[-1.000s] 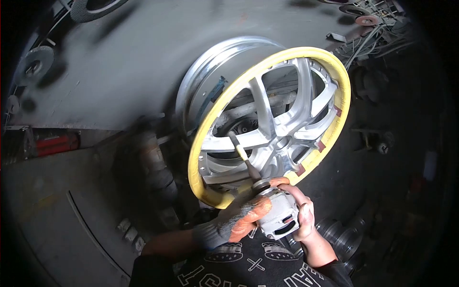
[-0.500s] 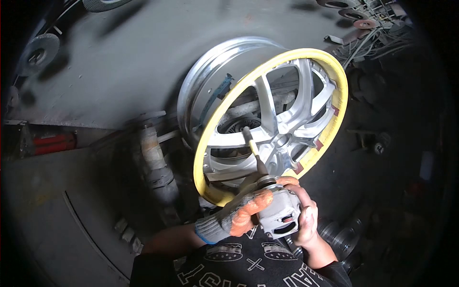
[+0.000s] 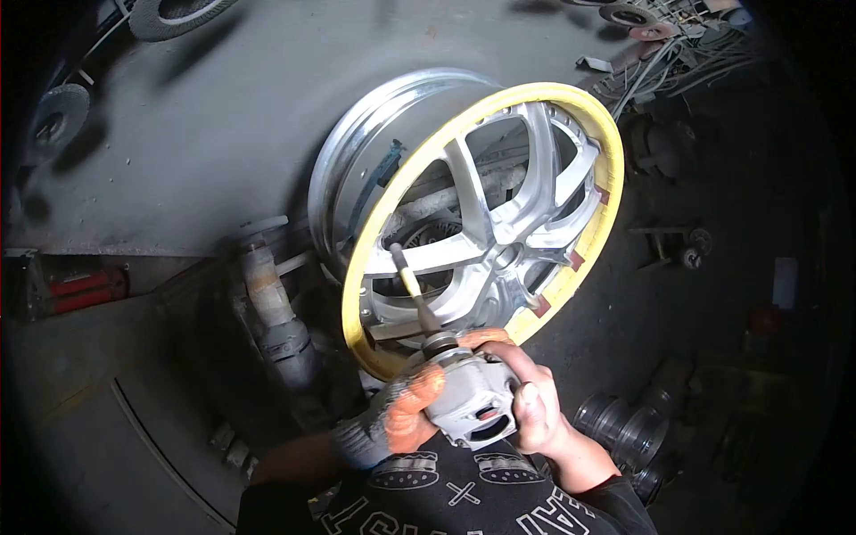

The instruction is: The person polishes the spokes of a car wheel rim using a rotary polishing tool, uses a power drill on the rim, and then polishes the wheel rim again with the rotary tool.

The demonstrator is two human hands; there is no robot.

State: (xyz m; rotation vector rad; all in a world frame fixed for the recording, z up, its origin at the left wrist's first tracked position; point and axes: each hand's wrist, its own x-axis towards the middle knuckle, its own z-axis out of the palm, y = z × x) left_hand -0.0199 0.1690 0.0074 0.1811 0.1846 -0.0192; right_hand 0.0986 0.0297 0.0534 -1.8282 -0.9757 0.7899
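Observation:
My left hand [image 3: 397, 415], in a grey and orange work glove, is wrapped round the front of a grey power grinder [image 3: 468, 401]. My bare right hand [image 3: 535, 415] is closed on its other side. A long shaft with a narrow pale tip [image 3: 406, 272] points away from me. In front of the tool is an alloy wheel [image 3: 513, 218], tilted, with bare silver spokes and a yellow-covered rim [image 3: 611, 178]. The tip overlaps a left spoke in view; whether it touches, I cannot tell.
A grey cylindrical machine part [image 3: 276, 312] stands left of the wheel. Round abrasive discs [image 3: 61, 125] hang at the left, with a red object [image 3: 85, 290] lower down. Cables [image 3: 660, 76] crowd the upper right; ringed dark metal parts [image 3: 624, 428] lie low at right.
Both hands and the grinder have shifted left, its tip moving left across the wheel's spokes. The whole view has shifted slightly too. Both hands keep their hold.

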